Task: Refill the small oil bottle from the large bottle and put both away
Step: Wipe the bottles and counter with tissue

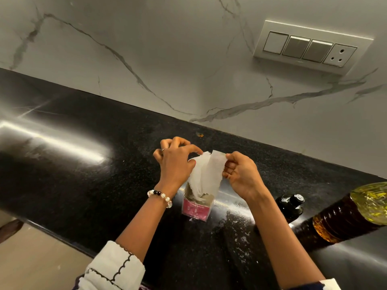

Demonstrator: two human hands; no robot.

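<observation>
Black counter (88, 168): both hands, left hand (174, 162) and right hand (240, 174), pinch tissue (206, 172) over pink box (196, 208); bottles right.

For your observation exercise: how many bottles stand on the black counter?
2. The small dark oil bottle stands right of the tissue box; the large oil bottle lies farther right, cut off by the frame. Others may be out of view.
</observation>
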